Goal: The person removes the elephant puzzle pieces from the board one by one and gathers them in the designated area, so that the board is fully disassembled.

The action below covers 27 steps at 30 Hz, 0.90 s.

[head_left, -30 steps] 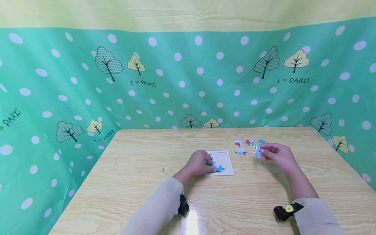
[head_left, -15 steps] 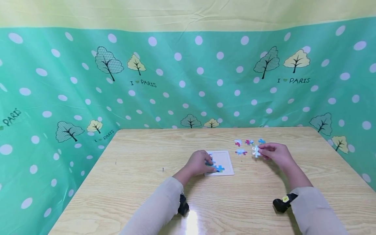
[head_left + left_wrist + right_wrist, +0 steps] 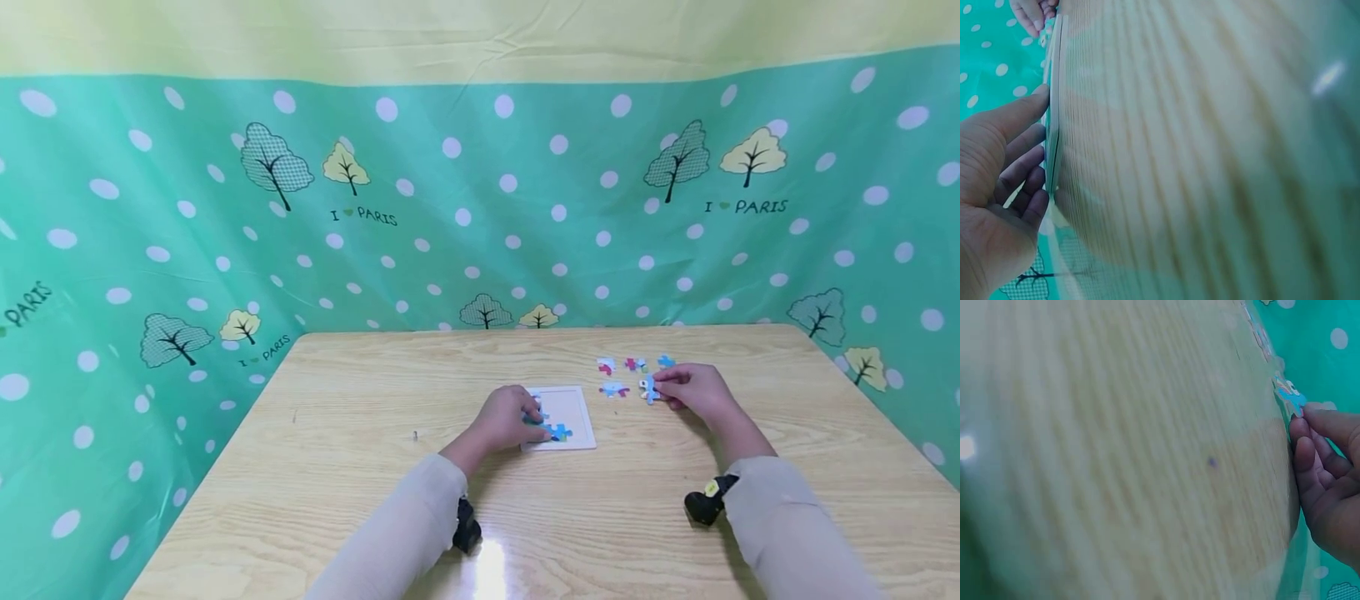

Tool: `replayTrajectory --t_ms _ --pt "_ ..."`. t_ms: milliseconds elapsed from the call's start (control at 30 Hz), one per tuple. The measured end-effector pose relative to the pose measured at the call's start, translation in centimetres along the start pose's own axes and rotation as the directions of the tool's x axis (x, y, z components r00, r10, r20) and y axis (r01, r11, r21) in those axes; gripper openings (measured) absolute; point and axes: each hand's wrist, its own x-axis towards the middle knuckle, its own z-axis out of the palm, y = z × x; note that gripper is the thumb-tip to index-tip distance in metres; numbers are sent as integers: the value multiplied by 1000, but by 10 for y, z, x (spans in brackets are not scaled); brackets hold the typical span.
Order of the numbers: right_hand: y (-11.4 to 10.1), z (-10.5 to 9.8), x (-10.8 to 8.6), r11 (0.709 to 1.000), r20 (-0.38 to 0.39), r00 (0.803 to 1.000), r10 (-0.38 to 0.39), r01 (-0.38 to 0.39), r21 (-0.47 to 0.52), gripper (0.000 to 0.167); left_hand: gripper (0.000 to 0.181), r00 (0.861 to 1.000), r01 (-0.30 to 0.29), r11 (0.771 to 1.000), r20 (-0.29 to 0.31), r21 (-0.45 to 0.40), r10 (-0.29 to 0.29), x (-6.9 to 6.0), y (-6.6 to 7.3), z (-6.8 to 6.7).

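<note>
My right hand (image 3: 697,390) pinches a blue and white jigsaw piece (image 3: 648,388) between thumb and fingertips, just over the table. The right wrist view shows this piece tilted, its blue printed side and an eye drawing visible. My left hand (image 3: 510,418) rests on the left part of a white square puzzle tray (image 3: 590,421), its fingertips touching the tray and the joined blue pieces (image 3: 558,432) in its lower left corner. Those fingers hide some of the pieces. From the left wrist the tray (image 3: 1055,125) appears edge-on, with the fingers lying loosely spread along it.
Several loose jigsaw pieces lie right of the tray: a white and red one (image 3: 606,365), a red one (image 3: 636,364), a blue one (image 3: 666,361) and a pale blue one (image 3: 613,389). A green dotted curtain (image 3: 420,208) hangs behind the wooden table (image 3: 337,392).
My right hand has shifted slightly left with the jigsaw piece and turned it between the fingers. The right forearm has moved inward. My left hand stays on the tray.
</note>
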Motion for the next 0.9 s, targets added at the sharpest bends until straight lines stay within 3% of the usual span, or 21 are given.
replayTrajectory --t_ms 400,700,900 --pt "2 6 5 998 13 1000 -24 24 -53 26 17 1000 -12 1000 -10 11 12 0 -1 -1" --pt "1 5 1 998 23 998 -59 60 -31 32 17 1000 -19 1000 -14 17 19 -1 0 -1" --pt "-2 0 -6 997 8 998 -66 65 40 38 16 1000 -13 1000 -15 -2 13 0 2 -1"
